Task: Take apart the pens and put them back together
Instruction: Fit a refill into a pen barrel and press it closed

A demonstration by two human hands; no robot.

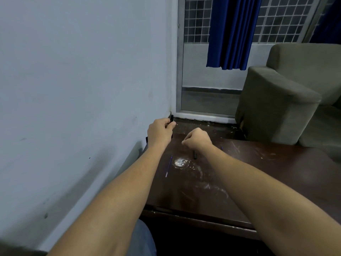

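Left fingers [170, 126] curl round black pen barrel [171, 118]; right hand [198, 138] curled.

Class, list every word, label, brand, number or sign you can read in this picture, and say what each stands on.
None: no text can be read anywhere in this view.
Black pen part in the left hand: too small and dark to show any print.
Black pen piece and blue refill on the table: no marking shows.
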